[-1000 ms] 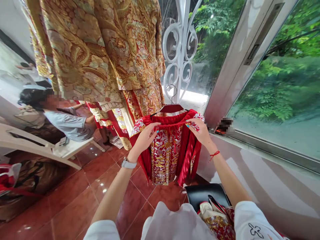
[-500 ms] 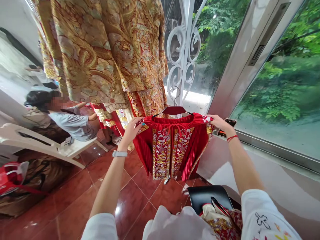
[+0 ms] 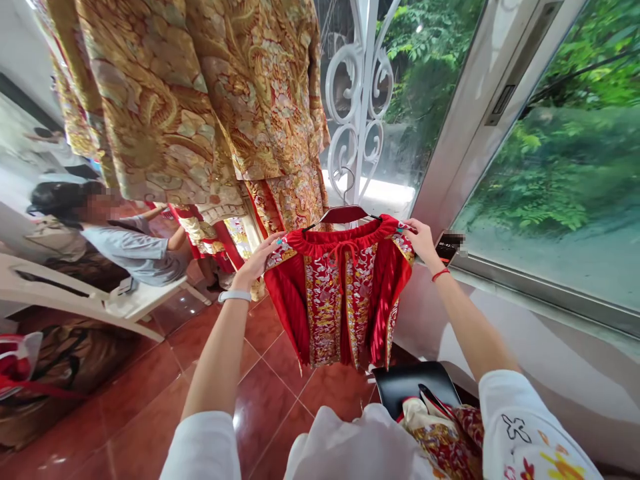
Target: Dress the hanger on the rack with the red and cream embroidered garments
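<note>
A red skirt [image 3: 324, 303] with gold and silver embroidered panels hangs in front of me. Its gathered waistband has a red drawstring tied in a bow. Inside the waist sits a dark red hanger [image 3: 345, 214], its metal hook pointing up by the white scrollwork. My left hand [image 3: 259, 259] pinches the left side of the waistband, and my right hand [image 3: 418, 241] grips the right side, so the waist is held spread between them. Both hands are closed on the cloth.
Large gold embroidered garments [image 3: 200, 107] hang ahead on the left. A person [image 3: 133, 240] sits on a white chair [image 3: 125, 307]. At right, a phone [image 3: 447, 248] rests on the window ledge. Below, a black seat [image 3: 415, 383] stands beside embroidered cloth [image 3: 445, 440].
My view has turned slightly right. The skirt's lower panels have swung, and its right edge hangs closer in. Both hands keep their hold on the waistband.
</note>
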Motion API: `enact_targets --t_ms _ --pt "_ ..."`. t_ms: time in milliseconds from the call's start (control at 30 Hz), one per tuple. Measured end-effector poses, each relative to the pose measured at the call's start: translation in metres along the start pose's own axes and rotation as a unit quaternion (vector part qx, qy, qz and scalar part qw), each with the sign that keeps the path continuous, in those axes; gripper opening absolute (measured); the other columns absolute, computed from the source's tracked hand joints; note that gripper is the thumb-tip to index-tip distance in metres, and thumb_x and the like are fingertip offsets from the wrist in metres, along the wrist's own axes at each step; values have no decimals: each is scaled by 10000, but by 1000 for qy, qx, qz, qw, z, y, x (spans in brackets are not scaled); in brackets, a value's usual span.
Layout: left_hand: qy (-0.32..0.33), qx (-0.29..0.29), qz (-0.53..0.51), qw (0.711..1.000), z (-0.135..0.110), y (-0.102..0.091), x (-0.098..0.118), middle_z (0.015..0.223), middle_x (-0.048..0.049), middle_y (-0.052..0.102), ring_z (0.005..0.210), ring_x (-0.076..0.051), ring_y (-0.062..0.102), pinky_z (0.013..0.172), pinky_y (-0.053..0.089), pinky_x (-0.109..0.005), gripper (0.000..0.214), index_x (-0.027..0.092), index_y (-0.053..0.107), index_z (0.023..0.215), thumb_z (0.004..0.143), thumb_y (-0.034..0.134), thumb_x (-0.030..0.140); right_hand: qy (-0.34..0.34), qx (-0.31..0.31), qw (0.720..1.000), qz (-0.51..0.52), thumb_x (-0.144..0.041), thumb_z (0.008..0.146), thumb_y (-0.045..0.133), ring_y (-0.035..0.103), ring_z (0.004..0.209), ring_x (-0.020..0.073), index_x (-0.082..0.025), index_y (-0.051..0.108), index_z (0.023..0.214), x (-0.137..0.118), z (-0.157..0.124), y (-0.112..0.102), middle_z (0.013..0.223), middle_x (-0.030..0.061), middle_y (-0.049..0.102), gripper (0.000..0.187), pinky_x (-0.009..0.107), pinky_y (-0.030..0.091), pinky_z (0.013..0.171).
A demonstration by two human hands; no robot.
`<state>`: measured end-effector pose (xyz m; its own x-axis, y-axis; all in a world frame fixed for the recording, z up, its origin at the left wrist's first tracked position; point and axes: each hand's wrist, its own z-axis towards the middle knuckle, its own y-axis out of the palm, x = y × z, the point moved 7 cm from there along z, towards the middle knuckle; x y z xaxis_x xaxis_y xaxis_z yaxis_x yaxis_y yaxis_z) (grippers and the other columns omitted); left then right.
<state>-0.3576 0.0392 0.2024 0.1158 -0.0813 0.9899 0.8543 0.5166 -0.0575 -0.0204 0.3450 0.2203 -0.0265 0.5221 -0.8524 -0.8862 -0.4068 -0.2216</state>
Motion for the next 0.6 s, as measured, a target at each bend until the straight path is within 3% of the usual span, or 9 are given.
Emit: enact_targets --t_ms 100,167,233,267,333,433,533,600 --pt "-11 24 2 1000 -4 -11 -1 978 -61 734 885 -202 689 797 574 -316 497 209 675 1018 642 740 528 91 -104 990 24 -445 649 728 624 686 209 -197 617 702 16 6 1 661 16 651 276 330 522 662" --pt "-7 42 11 999 -8 -17 2 981 -62 731 882 -207 680 796 566 -324 542 202 677 1034 627 747 553 195 -192 960 57 -440 610 770 624 641 212 -203 603 691 29 1 5 637 23 655 301 335 527 617" --pt "21 59 42 997 -14 -18 7 997 -63 723 893 -211 667 809 552 -332 555 191 672 1064 648 733 553 252 -234 935 82 -443 609 784 641 658 221 -206 604 722 35 -5 9 674 39 679 318 356 545 634" --pt "45 72 65 994 -17 -17 10 1002 -65 718 898 -213 659 816 544 -337 544 183 669 1073 664 724 539 246 -235 936 92 -459 629 774 655 699 227 -208 615 759 33 -6 12 724 49 697 325 368 557 673" --pt "102 115 127 980 -25 -11 17 1003 -65 700 908 -213 640 837 525 -346 486 174 666 1069 701 706 489 171 -204 959 102 -493 693 728 674 856 232 -218 640 912 22 -5 17 920 66 723 362 385 560 799" --pt "182 199 222 937 -40 1 28 1025 -69 667 962 -215 613 903 492 -366 336 184 655 1049 790 644 397 23 -90 995 43 -460 722 703 626 1064 233 -244 616 1101 1 -5 19 1187 69 664 445 403 501 957" --pt "241 231 284 899 -52 16 39 1119 -95 640 1083 -228 582 985 454 -382 249 190 627 1060 863 571 333 -48 10 998 -50 -400 709 685 618 1022 251 -209 648 1013 -10 -7 18 1099 82 678 362 427 464 982" --pt "242 216 315 892 -54 21 44 1157 -102 636 1102 -228 583 989 453 -375 266 192 605 1107 889 539 329 -53 23 996 -66 -412 726 642 625 923 249 -198 661 887 -10 -4 16 941 68 690 269 419 478 932"
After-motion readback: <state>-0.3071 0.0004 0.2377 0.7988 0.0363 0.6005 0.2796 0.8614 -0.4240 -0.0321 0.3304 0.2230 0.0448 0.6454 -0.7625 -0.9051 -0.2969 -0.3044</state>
